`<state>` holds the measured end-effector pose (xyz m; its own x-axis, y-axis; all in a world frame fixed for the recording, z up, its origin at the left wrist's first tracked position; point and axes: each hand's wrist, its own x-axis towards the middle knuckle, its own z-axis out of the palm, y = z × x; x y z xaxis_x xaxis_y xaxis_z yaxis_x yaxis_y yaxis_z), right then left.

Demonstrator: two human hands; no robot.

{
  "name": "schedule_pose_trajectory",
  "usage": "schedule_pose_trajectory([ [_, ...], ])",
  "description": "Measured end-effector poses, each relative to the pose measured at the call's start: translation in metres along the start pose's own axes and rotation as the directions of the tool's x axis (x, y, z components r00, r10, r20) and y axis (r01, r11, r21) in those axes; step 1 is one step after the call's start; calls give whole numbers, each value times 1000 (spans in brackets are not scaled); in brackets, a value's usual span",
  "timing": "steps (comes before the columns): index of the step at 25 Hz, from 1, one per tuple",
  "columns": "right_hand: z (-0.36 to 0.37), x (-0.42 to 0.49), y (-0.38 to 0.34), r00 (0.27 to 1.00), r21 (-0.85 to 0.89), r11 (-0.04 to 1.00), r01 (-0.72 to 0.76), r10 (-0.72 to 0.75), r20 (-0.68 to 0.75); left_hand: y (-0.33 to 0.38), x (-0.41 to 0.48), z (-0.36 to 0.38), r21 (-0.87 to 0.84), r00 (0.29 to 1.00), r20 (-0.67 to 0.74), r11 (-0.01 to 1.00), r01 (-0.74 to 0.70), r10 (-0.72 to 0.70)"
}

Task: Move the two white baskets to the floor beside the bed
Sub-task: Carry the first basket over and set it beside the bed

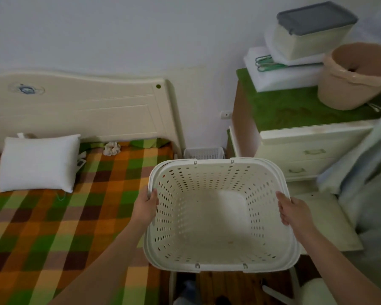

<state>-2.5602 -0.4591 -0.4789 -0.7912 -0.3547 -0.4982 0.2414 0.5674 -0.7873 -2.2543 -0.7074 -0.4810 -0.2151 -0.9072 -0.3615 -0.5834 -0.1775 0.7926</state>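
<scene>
Head view: looking down, bed at left, dresser at right.
Large white perforated plastic basket [220, 216]: empty, oval holes in walls, plain bottom, doubled rim, held beside plaid-covered bed [53, 216].
Left hand [146, 206]: clamped on left rim.
Right hand [291, 211]: clamped on right rim.
Small white mesh basket [204, 153]: on floor between bed and dresser.

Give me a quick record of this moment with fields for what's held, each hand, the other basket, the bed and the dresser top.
held item: large white basket, empty, perforated sides
left hand: gripping the basket's left rim
right hand: gripping the basket's right rim
other basket: small white basket low down between the bed and the dresser
bed: plaid cover, white pillow near the headboard
dresser top: green mat, lidded box, pink tub
</scene>
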Motion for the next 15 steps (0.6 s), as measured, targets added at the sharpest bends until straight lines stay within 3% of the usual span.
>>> schedule_pose_trajectory([
  [7,87,77,-11,991,-213,977,32,-59,-121,-25,116,26,24,997,14,997,72,-72],
  [15,185,203,33,992,-425,905,8,-61,-111,-107,234,91,199,979,-86,960,197,-183],
])
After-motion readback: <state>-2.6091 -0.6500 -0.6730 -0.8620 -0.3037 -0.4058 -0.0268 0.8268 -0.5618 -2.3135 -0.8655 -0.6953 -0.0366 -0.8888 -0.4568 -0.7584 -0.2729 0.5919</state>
